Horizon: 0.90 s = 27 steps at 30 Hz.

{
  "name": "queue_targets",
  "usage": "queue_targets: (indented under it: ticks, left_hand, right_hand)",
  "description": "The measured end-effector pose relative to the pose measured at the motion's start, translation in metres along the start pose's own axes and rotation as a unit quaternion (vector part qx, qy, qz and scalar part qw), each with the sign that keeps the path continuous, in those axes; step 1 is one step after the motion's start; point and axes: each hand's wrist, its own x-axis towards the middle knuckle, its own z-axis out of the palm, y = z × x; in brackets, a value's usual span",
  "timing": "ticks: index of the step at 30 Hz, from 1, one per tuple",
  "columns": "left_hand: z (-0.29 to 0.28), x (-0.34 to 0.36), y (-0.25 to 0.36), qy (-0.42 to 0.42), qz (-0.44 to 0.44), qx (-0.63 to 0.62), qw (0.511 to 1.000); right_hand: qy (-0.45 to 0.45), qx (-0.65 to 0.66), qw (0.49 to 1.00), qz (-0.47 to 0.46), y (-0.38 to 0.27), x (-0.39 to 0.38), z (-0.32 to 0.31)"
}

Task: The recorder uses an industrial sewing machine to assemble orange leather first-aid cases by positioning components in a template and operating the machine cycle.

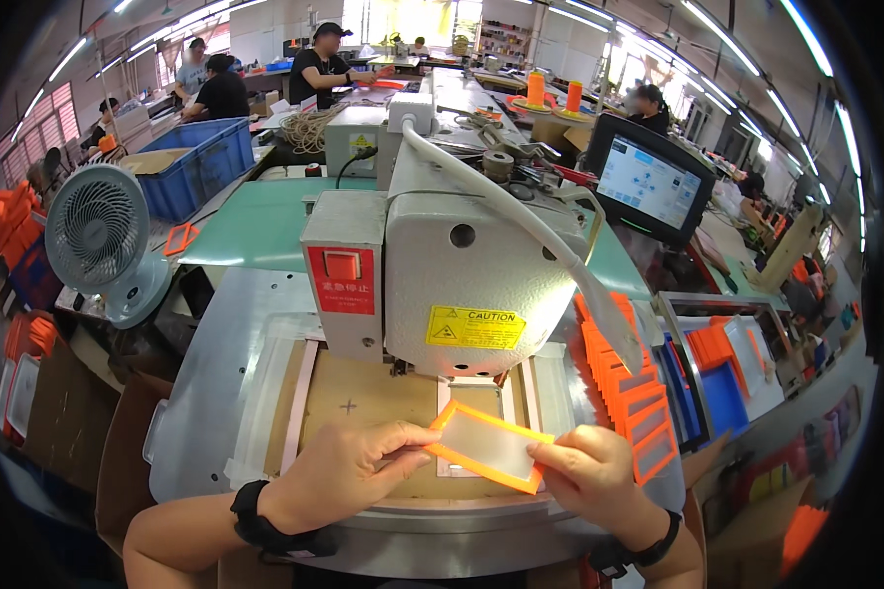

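My left hand (359, 461) pinches the left end of an orange-bordered piece (493, 437) with a translucent middle, and my right hand (584, 471) grips its right end between thumb and fingers. The piece is held tilted over a tan board (354, 388) with pale strips on a metal plate (192, 402). Just beyond stands a white industrial machine head (491, 265) with a red switch (342, 265) and a thick cable. A fanned stack of orange frames (638, 402) lies to the right of my right hand. Black bands are on both wrists.
A fan (96, 226) and blue crate (192, 157) stand at left, a screen (634, 182) at right. Blue and orange pieces sit in a metal-edged tray (776, 306). Cardboard boxes (128, 447) flank the plate. Several co-workers (319, 74) are at benches farther back.
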Motion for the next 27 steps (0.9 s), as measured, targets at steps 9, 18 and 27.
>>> queue_targets:
  ticks: [9,18,27]
  left_hand:
    - [0.010,-0.008,-0.020,-0.082,-0.229,-0.351,0.904]
    - [0.014,-0.002,-0.005,-0.259,0.025,-0.076,0.963]
    - [0.002,0.035,-0.057,-0.242,0.112,0.265,0.926]
  right_hand:
    - [-0.036,0.349,0.902,0.253,0.008,-0.003,0.001]
    - [-0.038,0.541,0.740,0.399,0.027,0.017,0.015]
    - [-0.221,0.288,0.852,0.378,0.075,0.068,0.047]
